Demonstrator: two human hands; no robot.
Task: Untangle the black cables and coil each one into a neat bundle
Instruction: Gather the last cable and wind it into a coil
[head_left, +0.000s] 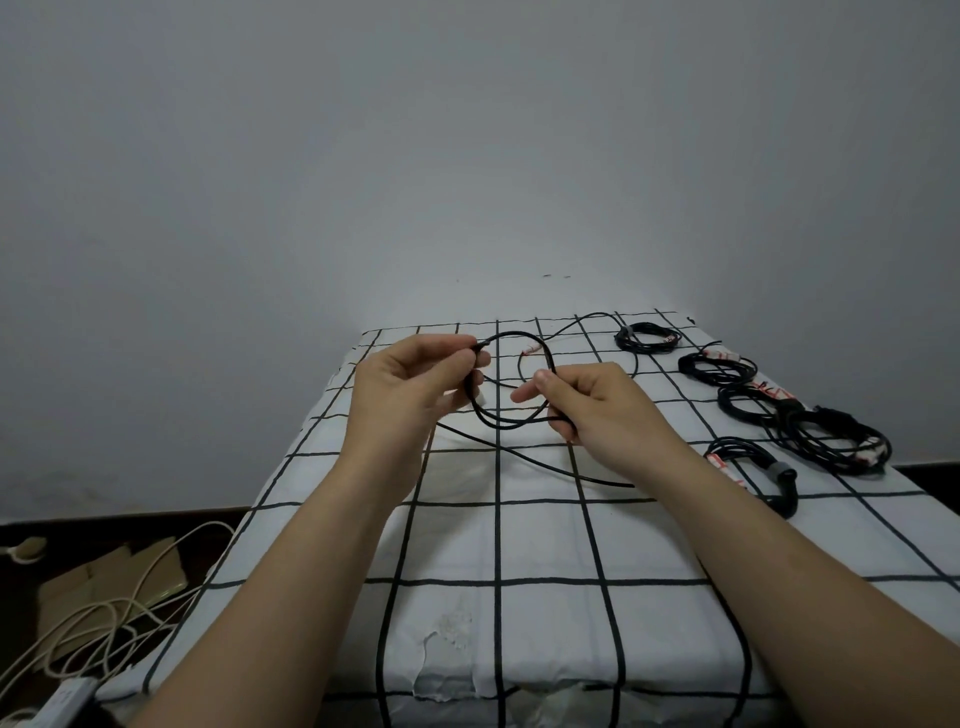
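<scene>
A loose black cable (511, 423) forms a loop held above the table between both hands. My left hand (410, 384) pinches the loop's upper left side between thumb and fingers. My right hand (587, 405) grips the loop's lower right side, fingers curled round the strands. The cable's slack trails over the cloth toward the near right and runs off toward the far right. Several coiled black bundles (647, 338) (717, 366) (831, 439) lie in a row along the table's right side.
The table wears a white cloth with a black grid (498, 551); its left edge drops to a dark floor. Cream cables (104, 613) and cardboard pieces (109, 577) lie on the floor at lower left. A plain grey wall stands behind.
</scene>
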